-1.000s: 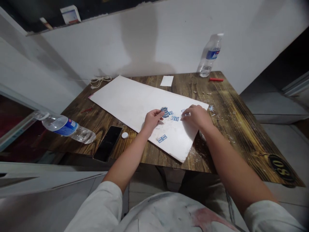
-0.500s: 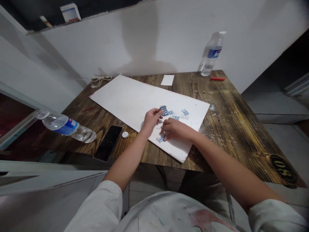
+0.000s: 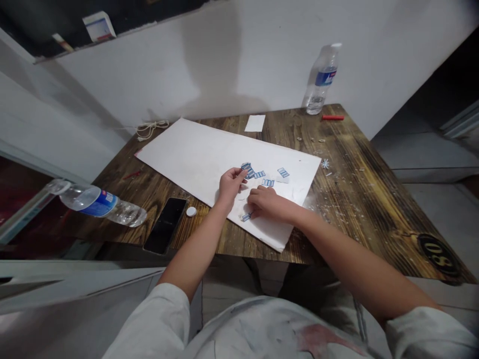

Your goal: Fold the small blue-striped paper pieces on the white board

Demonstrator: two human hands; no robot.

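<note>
My left hand [image 3: 231, 188] is closed, with thumb and fingers pinching the edge of a blue-striped paper cutout [image 3: 246, 168] above the white board [image 3: 198, 152]. To its right, my right hand [image 3: 270, 203] rests low over the board, fingers curled together. A small blue-striped paper piece [image 3: 246, 217] lies by its fingertips, partly covered; whether the fingers grip it is hidden. Another striped strip [image 3: 268, 183] lies just beyond the right knuckles. A further striped piece [image 3: 283, 172] is on the board's right part.
A water bottle [image 3: 325, 79] stands at the back, near a red stick-like object [image 3: 333, 117]. At left are a tilted bottle [image 3: 101, 202], a black phone [image 3: 165, 225] and a white cap [image 3: 191, 212]. White scraps lie on the wooden table [image 3: 374, 214] right of the board.
The view has shifted slightly. The right fingers have curled in more, covering more of the near striped piece. The left hand keeps its pinch in nearly the same place.
</note>
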